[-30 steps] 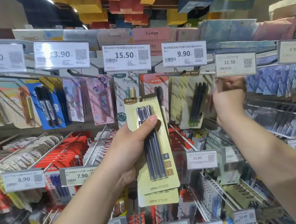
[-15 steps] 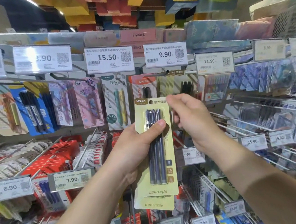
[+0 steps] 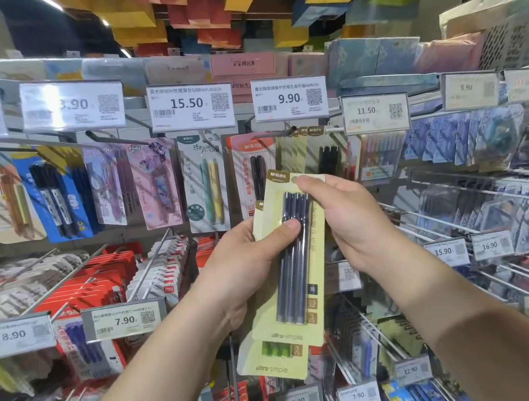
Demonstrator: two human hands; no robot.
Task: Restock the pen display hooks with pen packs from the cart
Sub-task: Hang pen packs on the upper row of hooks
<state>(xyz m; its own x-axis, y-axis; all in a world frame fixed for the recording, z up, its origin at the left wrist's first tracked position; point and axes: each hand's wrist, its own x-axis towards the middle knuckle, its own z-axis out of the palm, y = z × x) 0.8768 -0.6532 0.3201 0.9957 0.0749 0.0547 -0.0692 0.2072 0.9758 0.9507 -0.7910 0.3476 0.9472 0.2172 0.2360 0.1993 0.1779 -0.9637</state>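
Below the 9.90 price tag [image 3: 289, 98], the left hand [image 3: 247, 267] grips two yellow pen packs [image 3: 295, 256], thumb across the pens. The right hand [image 3: 347, 221] pinches the front pack's top edge. Best peel one pack free, then aim its hole at the hook [image 3: 277, 132] under that tag; neighbouring packs crowd both sides.

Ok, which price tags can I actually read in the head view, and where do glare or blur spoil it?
Head view: the 15.50 tag and 9.90 tag read sharply; glare washes out the first digit on the tag at upper left; the right-side racks are smeared; wide-angle distortion bends the shelf rows; the front pen pack is sharp.
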